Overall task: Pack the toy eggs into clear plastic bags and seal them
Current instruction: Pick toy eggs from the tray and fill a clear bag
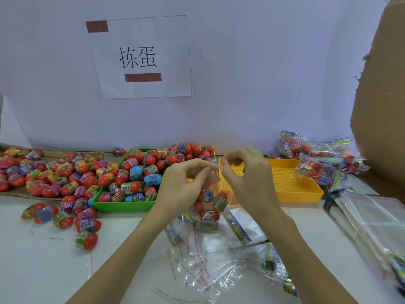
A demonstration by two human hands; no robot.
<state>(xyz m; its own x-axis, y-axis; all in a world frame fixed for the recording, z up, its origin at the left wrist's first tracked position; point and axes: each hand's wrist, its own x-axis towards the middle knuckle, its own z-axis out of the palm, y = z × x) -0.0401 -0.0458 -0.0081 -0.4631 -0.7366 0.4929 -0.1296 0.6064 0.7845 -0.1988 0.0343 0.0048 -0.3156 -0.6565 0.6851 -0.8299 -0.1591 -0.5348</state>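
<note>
Behind hands, green tray (122, 206) (eggs), yellow tray (293, 194)

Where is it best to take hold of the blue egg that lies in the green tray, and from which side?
Take the blue egg across its short middle, coming down from above. It lies on its side on top of the other eggs in the green tray, long axis running left-right, so its near and far flanks look open for a thumb-and-finger grip. Its ends seem crowded by neighbours.
</note>
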